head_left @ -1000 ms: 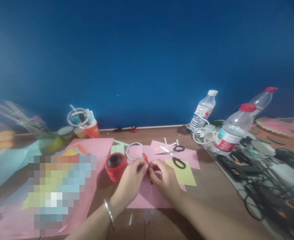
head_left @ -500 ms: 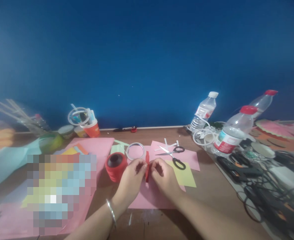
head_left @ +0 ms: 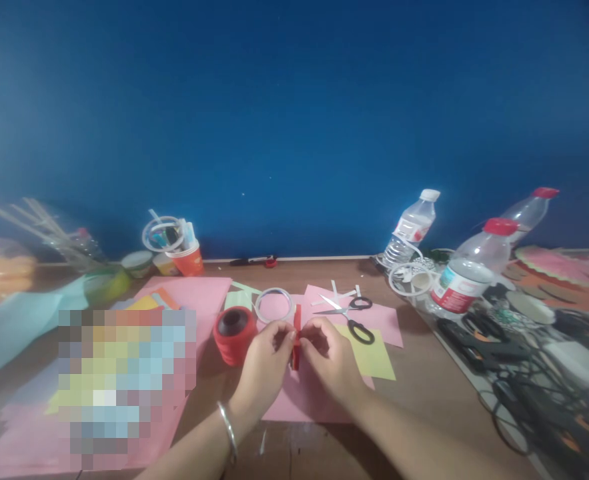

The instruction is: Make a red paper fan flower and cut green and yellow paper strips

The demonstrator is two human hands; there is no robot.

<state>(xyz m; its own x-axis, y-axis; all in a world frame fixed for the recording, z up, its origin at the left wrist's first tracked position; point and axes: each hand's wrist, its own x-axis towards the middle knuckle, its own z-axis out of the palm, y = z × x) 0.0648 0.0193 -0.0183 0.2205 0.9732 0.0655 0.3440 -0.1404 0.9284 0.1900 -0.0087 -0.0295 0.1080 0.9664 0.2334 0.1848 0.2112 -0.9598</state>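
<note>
In front of me a narrow red strip (head_left: pixel 297 347) stands nearly upright over pink paper (head_left: pixel 319 400). My left hand (head_left: pixel 270 357) pinches its left side between thumb and fingers, and a silver bangle circles that wrist. From the other side, my right hand (head_left: pixel 335 357) has its thumb and fingertips closed at the strip's middle. Whether the strip is paper or wound thread, I cannot tell. A red thread spool (head_left: pixel 235 340) stands just left of my left hand. Behind the hands lies a roll of clear tape (head_left: pixel 274 307). Open scissors (head_left: pixel 347 312) with black handles rest beyond my right hand.
Yellow paper (head_left: pixel 374 357) lies right of my hands. Pink sheets (head_left: pixel 209 290) and a blurred-out patch cover the left side. An orange cup (head_left: pixel 190 259) of pens stands at the back. Bottles (head_left: pixel 467 273) and tangled black cables (head_left: pixel 519 387) crowd the right.
My right fingertips have come in from slightly beside the red strip to meet it. My left hand keeps its pinch. The whole view has shifted slightly.
</note>
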